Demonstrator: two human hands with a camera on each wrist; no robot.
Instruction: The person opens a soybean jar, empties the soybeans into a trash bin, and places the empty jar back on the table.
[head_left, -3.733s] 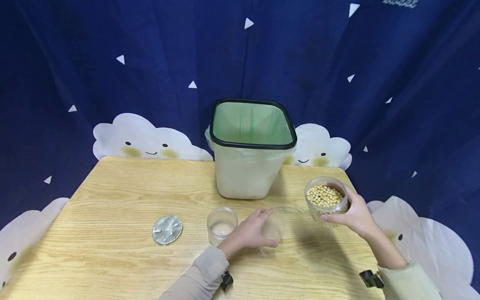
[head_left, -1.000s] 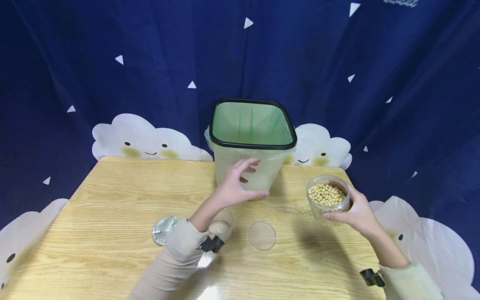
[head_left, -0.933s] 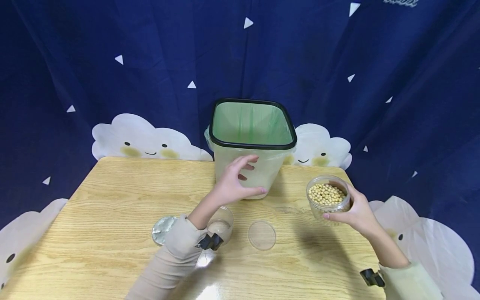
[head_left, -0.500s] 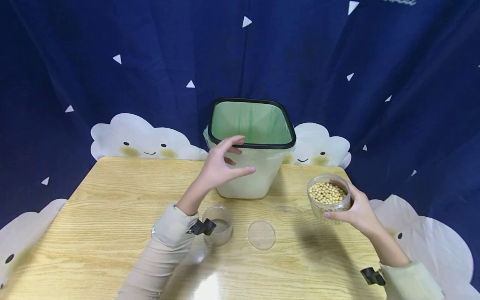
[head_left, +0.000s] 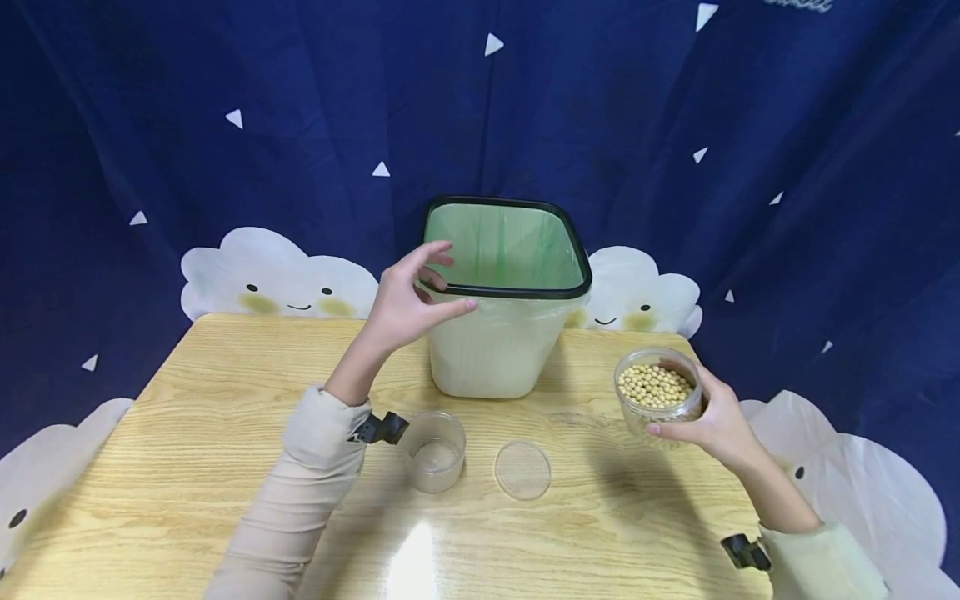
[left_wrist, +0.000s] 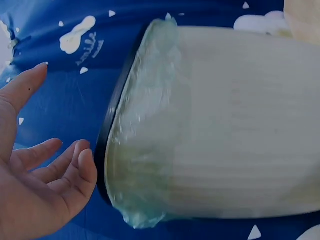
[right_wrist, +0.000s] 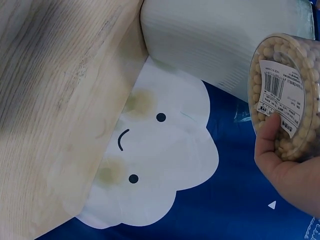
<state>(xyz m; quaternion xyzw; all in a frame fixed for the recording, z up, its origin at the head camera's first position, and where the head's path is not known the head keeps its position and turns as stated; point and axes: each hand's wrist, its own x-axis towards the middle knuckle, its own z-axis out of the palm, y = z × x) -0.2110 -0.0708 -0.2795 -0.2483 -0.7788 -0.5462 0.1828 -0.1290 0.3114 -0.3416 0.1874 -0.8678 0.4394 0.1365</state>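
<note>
My left hand (head_left: 405, 300) hangs beside the front left of a white bin (head_left: 483, 350) with a black rim and green liner. Its fingers are loosely bent, thumb spread, with nothing between them. In the left wrist view, the fingertips (left_wrist: 86, 160) lie close to the bin's rim; whether they touch it I cannot tell. On the right, my right hand (head_left: 716, 425) grips a clear plastic jar (head_left: 652, 400), uncovered and filled with round beige beans. The right wrist view shows a barcode label (right_wrist: 280, 92) on the jar's base, which is tilted off the table.
A clear empty tub (head_left: 435, 454) stands near the left sleeve. Right of it, a clear round disc (head_left: 522, 471) lies flat on the wooden table (head_left: 600, 542). A blue curtain (head_left: 315, 100) hangs behind the bin.
My left hand has left the clear disc on the table and moved up and left to the bin's rim. Its sleeve now hides the silver disc. The right hand with the jar barely moved.
</note>
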